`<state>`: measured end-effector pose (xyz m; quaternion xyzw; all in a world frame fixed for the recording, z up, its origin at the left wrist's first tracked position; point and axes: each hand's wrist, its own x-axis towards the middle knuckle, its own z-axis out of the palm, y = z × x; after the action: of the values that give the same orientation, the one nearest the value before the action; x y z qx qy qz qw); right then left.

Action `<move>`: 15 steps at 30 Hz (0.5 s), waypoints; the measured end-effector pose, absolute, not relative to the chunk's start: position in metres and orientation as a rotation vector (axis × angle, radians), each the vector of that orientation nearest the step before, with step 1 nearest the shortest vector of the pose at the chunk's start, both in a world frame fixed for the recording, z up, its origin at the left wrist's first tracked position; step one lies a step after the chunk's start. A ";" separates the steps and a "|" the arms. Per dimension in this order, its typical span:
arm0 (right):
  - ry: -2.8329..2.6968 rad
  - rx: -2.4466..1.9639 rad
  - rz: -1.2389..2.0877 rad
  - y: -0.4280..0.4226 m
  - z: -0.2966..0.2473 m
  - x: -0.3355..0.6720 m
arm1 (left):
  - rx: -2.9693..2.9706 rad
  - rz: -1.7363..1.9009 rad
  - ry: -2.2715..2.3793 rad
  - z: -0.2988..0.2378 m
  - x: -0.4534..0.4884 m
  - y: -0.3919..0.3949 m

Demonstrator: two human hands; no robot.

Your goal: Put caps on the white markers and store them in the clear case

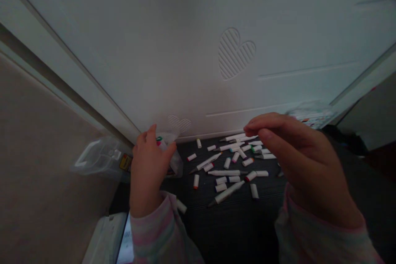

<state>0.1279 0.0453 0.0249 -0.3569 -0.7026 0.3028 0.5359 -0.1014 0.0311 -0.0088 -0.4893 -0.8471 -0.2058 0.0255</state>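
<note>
My left hand [150, 169] is over a small translucent container [177, 161] near the door, its thumb and fingers apart. Bits of green and pink show inside the container between the fingers. I cannot tell whether the hand touches its rim. My right hand [306, 161] hovers above the right side of the scattered markers, thumb and fingertips slightly apart, with nothing seen between them. Uncapped white markers, such as one marker [229, 193] at the front, lie on the dark surface. Among them lie several loose white caps with coloured ends, including an orange-ended cap [196, 181].
A white door [154, 49] with embossed hearts rises behind the markers. To the left lies a clear plastic case [99, 156]. A phone with a lit screen [126, 241] rests beside a white object [103, 239]. A clear bag [312, 113] is at the back right.
</note>
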 end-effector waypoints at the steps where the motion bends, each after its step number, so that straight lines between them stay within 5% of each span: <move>1: -1.678 -0.849 0.723 0.045 0.025 0.128 | -1.511 -0.623 -2.625 -0.010 -0.102 0.032; 15: -1.730 -0.866 0.745 0.047 0.024 0.129 | -1.639 -0.332 -2.590 -0.010 -0.098 0.029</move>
<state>0.1293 0.0473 0.0238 -0.3596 -0.7183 0.3092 0.5090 -0.0984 0.0291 -0.0099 -0.5315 -0.8397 -0.1076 0.0294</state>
